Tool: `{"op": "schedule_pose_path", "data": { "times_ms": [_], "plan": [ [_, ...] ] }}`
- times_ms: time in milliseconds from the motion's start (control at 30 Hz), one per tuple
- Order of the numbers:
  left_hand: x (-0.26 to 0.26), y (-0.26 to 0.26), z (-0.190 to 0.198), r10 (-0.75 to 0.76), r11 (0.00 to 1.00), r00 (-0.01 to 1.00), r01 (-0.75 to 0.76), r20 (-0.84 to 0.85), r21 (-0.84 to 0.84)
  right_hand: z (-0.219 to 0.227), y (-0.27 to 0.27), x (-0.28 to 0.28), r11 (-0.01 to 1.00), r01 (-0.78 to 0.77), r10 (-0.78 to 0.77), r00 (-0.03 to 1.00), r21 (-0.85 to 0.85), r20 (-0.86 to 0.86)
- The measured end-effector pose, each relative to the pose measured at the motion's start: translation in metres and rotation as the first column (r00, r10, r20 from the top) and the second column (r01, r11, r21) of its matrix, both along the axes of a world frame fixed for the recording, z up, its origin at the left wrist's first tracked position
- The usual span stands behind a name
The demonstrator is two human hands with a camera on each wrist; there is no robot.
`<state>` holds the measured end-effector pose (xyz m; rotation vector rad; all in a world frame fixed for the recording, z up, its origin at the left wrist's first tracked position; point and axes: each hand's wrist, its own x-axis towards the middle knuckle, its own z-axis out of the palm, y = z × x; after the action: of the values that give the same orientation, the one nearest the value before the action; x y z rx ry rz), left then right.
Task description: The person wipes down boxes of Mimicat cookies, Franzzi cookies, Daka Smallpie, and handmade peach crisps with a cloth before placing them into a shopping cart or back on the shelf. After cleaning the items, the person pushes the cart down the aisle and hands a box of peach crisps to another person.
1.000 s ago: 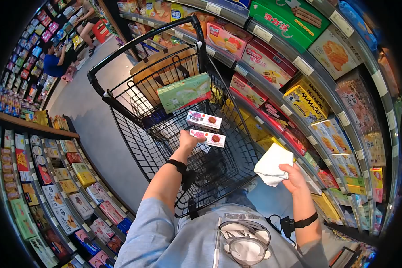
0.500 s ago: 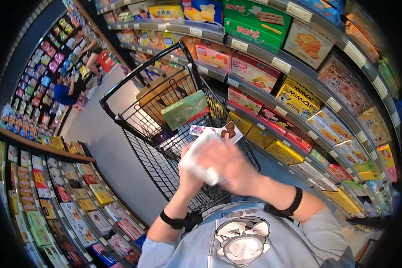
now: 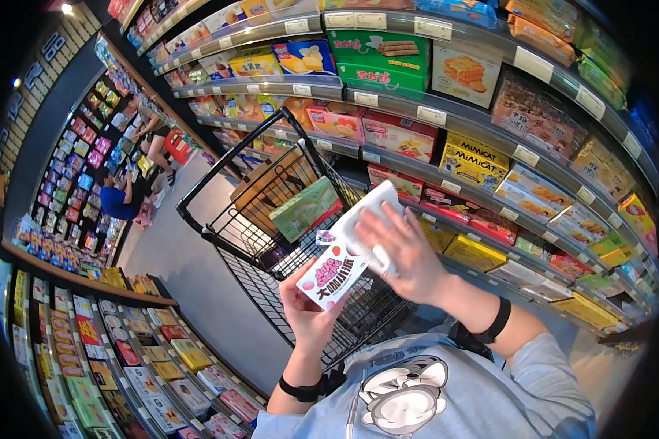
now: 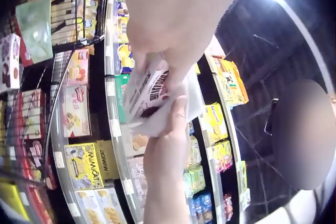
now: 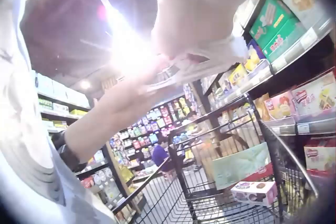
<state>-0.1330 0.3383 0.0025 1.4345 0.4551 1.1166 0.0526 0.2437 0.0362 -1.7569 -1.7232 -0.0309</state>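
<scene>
From here, the left hand [image 3: 309, 313] pinches 1 pink-lettered white cardboard box [image 3: 334, 275], seemingly bracing it against the folded white cloth [image 3: 360, 211] beneath the right hand [image 3: 408, 257] (fingers spread).

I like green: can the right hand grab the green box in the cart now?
Probably not yet: the right hand rests on the white cloth, though the green box looks uncovered.
</scene>
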Motion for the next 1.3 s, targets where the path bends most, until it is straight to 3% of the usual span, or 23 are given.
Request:
{"op": "schedule_pose_path", "data": {
  "times_ms": [67,100,133,167,200,233,300,333,367,433,500,567,633,700,733,867,967,1000,1033,1100,1167,1233,1300],
  "plan": [
    [0.006,-0.002,0.004,-0.008,0.978,1.000,0.008,0.000,-0.208,0.005,-0.007,-0.022,0.996,-0.086,0.085,0.993,0.009,0.081],
    [0.009,0.001,-0.006,-0.037,0.987,0.999,0.033,-0.024,-0.155,0.004,-0.008,-0.033,0.988,-0.157,0.157,0.986,0.006,0.059],
    [0.006,0.008,-0.022,-0.162,0.852,0.972,0.224,0.168,-0.472,-0.003,-0.009,-0.044,0.978,-0.202,0.193,0.969,0.049,0.153],
    [0.007,0.012,-0.022,-0.205,0.589,0.903,0.422,0.378,-0.689,-0.009,-0.009,-0.050,0.964,-0.250,0.222,0.943,0.086,0.249],
    [0.013,0.008,-0.018,-0.235,0.604,0.960,0.268,0.154,-0.751,-0.012,-0.010,-0.049,0.967,-0.236,0.208,0.947,0.093,0.246],
    [0.014,0.009,-0.023,-0.248,0.604,0.957,0.272,0.148,-0.749,-0.014,-0.012,-0.049,0.965,-0.242,0.205,0.936,0.099,0.287],
    [0.018,0.008,-0.020,-0.279,0.360,0.692,0.718,0.665,-0.596,-0.016,-0.016,-0.047,0.965,-0.241,0.196,0.925,0.106,0.327],
    [0.011,-0.001,-0.015,-0.257,0.515,0.874,0.485,0.413,-0.707,-0.016,-0.019,-0.042,0.979,-0.177,0.138,0.941,0.104,0.309],
    [0.012,0.001,-0.018,-0.217,0.654,0.954,0.301,0.209,-0.694,-0.017,-0.022,-0.036,0.988,-0.114,0.081,0.953,0.100,0.290],
    [0.010,0.000,-0.010,-0.147,0.763,0.984,0.177,0.100,-0.622,-0.010,-0.029,-0.018,0.998,0.012,-0.026,0.969,0.061,0.245],
    [0.009,-0.004,-0.010,-0.172,0.786,0.982,0.181,0.072,-0.591,-0.009,-0.032,0.000,0.987,0.160,-0.162,0.979,0.023,0.125],
    [0.011,-0.008,-0.006,-0.200,0.809,0.979,0.188,0.039,-0.558,-0.009,-0.031,0.002,0.984,0.171,-0.174,0.983,0.052,0.064],
    [0.016,-0.015,0.006,-0.189,0.735,0.972,0.235,0.141,-0.636,-0.007,-0.032,-0.001,0.978,0.190,-0.191,0.982,0.083,0.003],
    [0.018,-0.018,0.006,-0.183,0.734,0.971,0.237,0.151,-0.636,-0.004,-0.035,-0.021,0.999,-0.031,0.028,0.989,0.015,0.147],
    [0.020,-0.016,0.001,-0.170,0.745,0.972,0.235,0.163,-0.625,-0.010,-0.035,-0.032,0.994,-0.105,0.105,0.987,-0.009,0.119],
    [0.013,-0.013,-0.007,-0.159,0.729,0.974,0.226,0.161,-0.646,-0.012,-0.034,-0.036,0.990,-0.135,0.127,0.980,0.042,0.155],
    [0.005,-0.010,-0.004,-0.203,0.714,0.968,0.249,0.147,-0.654,0.006,-0.037,-0.015,0.994,0.103,-0.104,0.991,0.019,0.083],
    [0.002,-0.010,-0.006,-0.248,0.728,0.962,0.264,0.116,-0.633,0.003,-0.034,-0.007,0.992,0.041,0.003,0.941,0.123,-0.337],
    [0.000,-0.009,-0.006,-0.292,0.740,0.953,0.279,0.082,-0.612,-0.001,-0.031,-0.003,0.970,0.028,0.149,0.715,0.241,-0.683],
    [0.000,-0.007,-0.006,-0.260,0.719,0.961,0.261,0.098,-0.644,0.007,-0.036,-0.002,0.953,-0.012,0.236,0.655,0.302,-0.718],
    [-0.007,0.002,-0.011,-0.322,0.671,0.936,0.331,0.141,-0.664,0.005,-0.041,-0.002,0.955,-0.099,0.296,0.369,0.279,-0.881],
    [-0.008,0.003,-0.011,-0.305,0.688,0.946,0.299,0.110,-0.661,0.006,-0.044,-0.001,0.960,-0.089,0.279,0.325,0.264,-0.904],
    [-0.011,0.007,-0.009,-0.368,0.549,0.890,0.441,0.268,-0.710,-0.009,-0.046,0.006,0.996,-0.032,0.084,0.326,0.078,-0.942]
  ]
}}
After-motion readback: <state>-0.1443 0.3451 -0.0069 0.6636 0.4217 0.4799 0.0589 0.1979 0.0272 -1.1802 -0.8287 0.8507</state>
